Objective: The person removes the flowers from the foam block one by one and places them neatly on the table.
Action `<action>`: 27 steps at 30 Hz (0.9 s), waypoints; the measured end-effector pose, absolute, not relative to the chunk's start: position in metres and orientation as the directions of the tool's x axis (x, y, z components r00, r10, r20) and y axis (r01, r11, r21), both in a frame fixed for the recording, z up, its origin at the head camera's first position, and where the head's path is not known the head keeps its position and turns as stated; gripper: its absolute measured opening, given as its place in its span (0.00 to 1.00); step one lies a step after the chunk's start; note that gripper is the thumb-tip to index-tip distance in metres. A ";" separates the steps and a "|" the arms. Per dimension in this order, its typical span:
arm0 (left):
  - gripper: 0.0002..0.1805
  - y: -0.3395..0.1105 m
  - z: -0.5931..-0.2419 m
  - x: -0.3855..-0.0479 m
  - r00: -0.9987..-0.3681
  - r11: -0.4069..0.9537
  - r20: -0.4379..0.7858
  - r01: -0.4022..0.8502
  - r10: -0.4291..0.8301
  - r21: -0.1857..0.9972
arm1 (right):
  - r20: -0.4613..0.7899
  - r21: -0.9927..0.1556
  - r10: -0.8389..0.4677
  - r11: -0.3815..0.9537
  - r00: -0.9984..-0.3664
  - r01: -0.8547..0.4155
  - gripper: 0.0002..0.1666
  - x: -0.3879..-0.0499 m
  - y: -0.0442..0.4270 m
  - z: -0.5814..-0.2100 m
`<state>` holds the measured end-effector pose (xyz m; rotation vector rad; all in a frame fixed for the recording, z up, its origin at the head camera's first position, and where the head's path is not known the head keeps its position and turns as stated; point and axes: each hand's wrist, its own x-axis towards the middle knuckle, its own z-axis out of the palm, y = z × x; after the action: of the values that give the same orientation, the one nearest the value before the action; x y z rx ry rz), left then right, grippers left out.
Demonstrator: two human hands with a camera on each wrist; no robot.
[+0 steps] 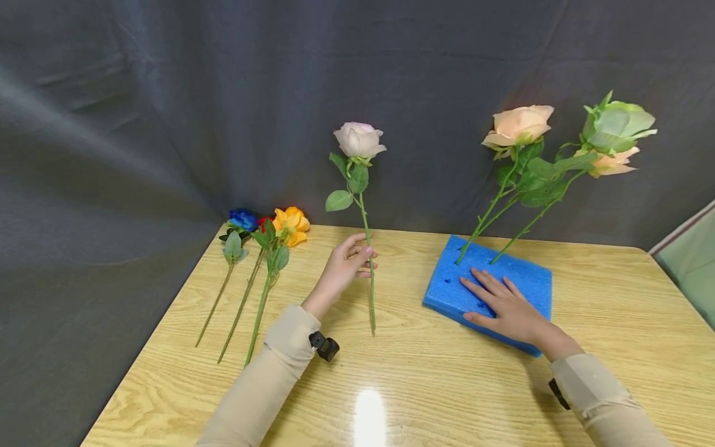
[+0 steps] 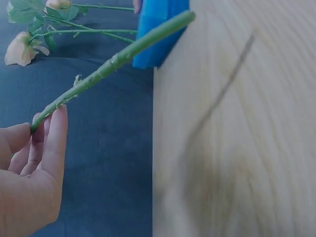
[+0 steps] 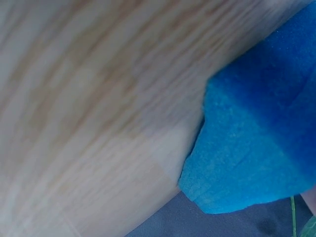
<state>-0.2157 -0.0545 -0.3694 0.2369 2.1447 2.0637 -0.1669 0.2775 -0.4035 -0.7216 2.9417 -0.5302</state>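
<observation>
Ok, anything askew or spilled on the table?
The blue foam block sits askew to the back edge of the table, and the flowers stuck in it lean right in the head view rather than standing straight. Nothing looks spilled.

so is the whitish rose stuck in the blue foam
No, the left hand holds the whitish rose by its stem, whose lower end is free, apart from the blue foam.

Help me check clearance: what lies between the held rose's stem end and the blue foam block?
The head view shows bare tabletop between stem end and foam block.
</observation>
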 end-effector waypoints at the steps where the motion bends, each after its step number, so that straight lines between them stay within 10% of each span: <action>1: 0.23 -0.057 -0.371 -0.215 -0.975 0.047 -0.010 0.000 0.223 0.999 | 0.018 -0.345 -0.460 0.830 -0.888 -0.438 0.43 -0.167 0.277 -0.403; 27: 0.26 -0.130 -0.392 -0.191 -0.963 0.245 -0.147 -0.090 0.226 0.965 | 0.009 -0.348 -0.455 0.833 -0.890 -0.429 0.43 -0.166 0.276 -0.403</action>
<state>-0.1913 -0.1302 -0.3925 0.1266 2.2632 1.7814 -0.1664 0.2757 -0.4026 -0.7095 2.9361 -0.5312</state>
